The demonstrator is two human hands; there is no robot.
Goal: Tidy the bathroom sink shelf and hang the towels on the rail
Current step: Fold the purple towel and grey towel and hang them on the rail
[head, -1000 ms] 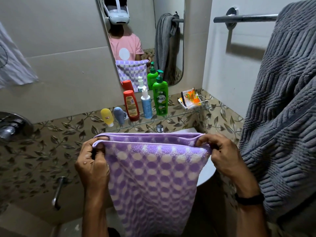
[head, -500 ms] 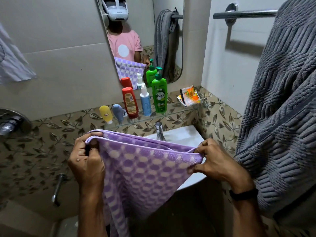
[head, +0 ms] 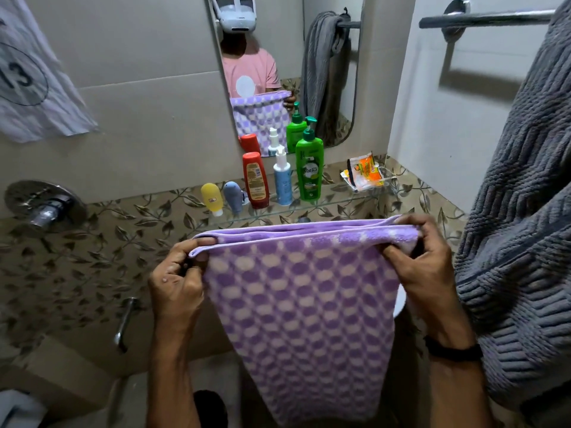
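A purple and white checked towel (head: 302,298) hangs folded in front of me, over the sink. My left hand (head: 177,279) pinches its top left corner and my right hand (head: 423,261) pinches its top right corner, so the top edge is stretched level. A grey ribbed towel (head: 519,230) hangs from the chrome rail (head: 482,18) at the upper right. On the glass shelf (head: 333,202) stand a green pump bottle (head: 309,168), a blue spray bottle (head: 282,180), a red bottle (head: 255,180), a yellow tube (head: 211,197) and a grey tube (head: 233,196).
An orange sachet packet (head: 366,174) lies in a clear dish at the shelf's right end. A mirror (head: 287,57) hangs above the shelf. A shower valve (head: 43,206) and a spout (head: 123,322) stick out of the left wall. A white cloth (head: 34,88) hangs upper left.
Both hands have raised the purple towel and pulled its top edge level and taut; half a second ago the right corner sagged lower over the sink.
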